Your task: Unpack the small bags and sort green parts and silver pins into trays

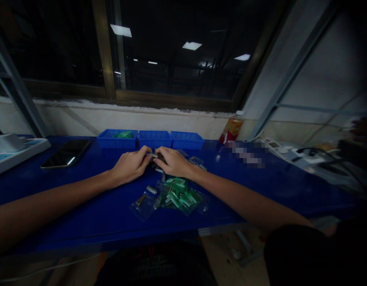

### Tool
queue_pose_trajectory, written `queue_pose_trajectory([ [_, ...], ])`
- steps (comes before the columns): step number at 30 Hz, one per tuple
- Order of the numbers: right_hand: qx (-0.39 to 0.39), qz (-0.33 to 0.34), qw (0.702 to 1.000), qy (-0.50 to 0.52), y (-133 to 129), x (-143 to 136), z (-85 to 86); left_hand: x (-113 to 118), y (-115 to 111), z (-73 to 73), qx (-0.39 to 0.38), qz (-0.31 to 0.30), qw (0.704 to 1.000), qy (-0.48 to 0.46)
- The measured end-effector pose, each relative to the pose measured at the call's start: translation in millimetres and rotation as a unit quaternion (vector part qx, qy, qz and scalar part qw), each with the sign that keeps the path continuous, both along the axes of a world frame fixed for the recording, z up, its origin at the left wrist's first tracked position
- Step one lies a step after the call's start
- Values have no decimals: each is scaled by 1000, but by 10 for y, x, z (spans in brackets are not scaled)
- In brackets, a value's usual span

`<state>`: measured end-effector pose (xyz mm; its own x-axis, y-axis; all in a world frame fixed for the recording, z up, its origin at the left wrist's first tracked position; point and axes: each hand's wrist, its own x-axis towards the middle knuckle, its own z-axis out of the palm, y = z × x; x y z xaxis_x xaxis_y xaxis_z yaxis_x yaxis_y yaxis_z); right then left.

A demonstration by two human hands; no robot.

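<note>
Over the blue table, my left hand (129, 166) pinches a small silvery metal piece (152, 155) between thumb and fingers. My right hand (175, 162) is closed at the other end of that piece, its fingertips close to the left ones; its exact kind is too small to make out. More small metal parts lie beneath the fingers, partly hidden. Nearer to me is a pile of green-and-white pieces in clear plastic bags (181, 194). Beside it lie a loose silvery cylinder (151, 190) and a clear bag with brass-coloured pins (142, 202).
Three blue bins (187, 140) stand in a row along the wall; the left one holds green pieces (123, 135). A phone (65, 154) and a power strip (22, 153) lie at left. A drink bottle (231, 129) and more power strips (304, 157) are at right.
</note>
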<state>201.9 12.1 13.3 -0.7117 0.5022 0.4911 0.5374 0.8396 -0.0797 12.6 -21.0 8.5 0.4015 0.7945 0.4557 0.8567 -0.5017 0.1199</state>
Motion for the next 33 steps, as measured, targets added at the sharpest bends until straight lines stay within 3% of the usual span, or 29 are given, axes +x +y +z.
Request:
queue_pose_trajectory([
  [13,23,6,1000,-20,14,-1,-24,4,-4,26,1,12,999,51],
  [20,43,-2,999,-28,44,2,-37,3,3,3,12,-27,1000,3],
  [33,25,23,999,-4,17,3,-30,6,1,18,-3,11,999,40],
])
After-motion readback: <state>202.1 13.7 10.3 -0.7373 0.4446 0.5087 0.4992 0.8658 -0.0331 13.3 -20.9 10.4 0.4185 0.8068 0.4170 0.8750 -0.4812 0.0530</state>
